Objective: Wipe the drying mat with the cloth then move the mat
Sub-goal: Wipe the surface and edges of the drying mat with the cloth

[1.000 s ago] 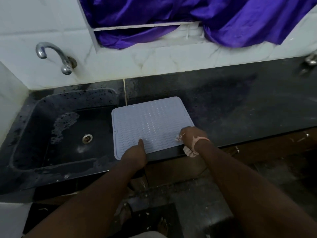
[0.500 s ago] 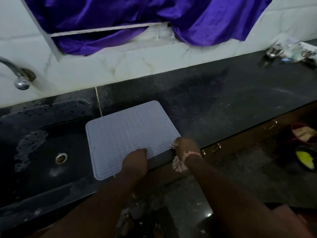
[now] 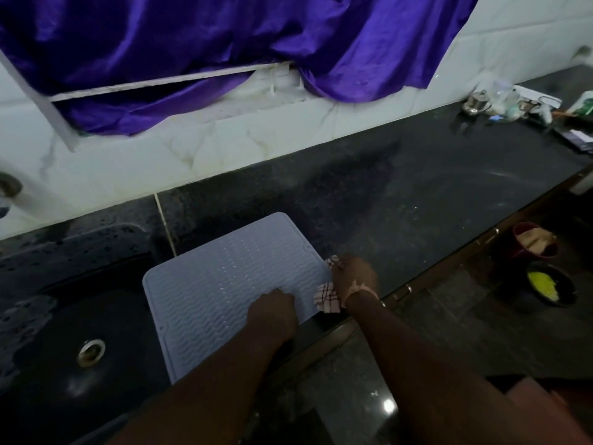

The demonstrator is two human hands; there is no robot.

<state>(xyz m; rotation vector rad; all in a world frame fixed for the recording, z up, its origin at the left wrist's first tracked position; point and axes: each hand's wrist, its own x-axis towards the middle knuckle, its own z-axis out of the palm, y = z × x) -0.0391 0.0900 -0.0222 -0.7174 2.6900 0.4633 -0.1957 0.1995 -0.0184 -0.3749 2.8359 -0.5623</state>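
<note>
The pale grey drying mat point(image 3: 224, 284) lies in the lower middle of the frame, its right part on the dark surface point(image 3: 417, 203) and its left part hanging over the black sink point(image 3: 64, 332). The left hand point(image 3: 272, 311) grips the mat's near edge, fingers curled on its ribbed top. The right hand point(image 3: 354, 277) sits at the mat's right edge, its fingers closed around a pink checked cloth point(image 3: 325, 297) that bunches out beneath the palm; whether it also pinches the mat I cannot tell. A pale band circles the right wrist.

Against the frame half a second ago, the view has swung to the right: the tap that showed at the left edge is all but gone, and only its base point(image 3: 8, 187) remains at the far left. The mat has shifted a little to the right over the surface, both hands keeping their places on it. More of the clutter point(image 3: 500, 102) at the upper right of the surface has come into view, with a metal pot and packets. At the lower right, on the floor, stand a red bucket point(image 3: 532, 244) and a dark bowl point(image 3: 550, 284) holding something yellow. The purple curtain point(image 3: 224, 43) fills the top of the frame as before
</note>
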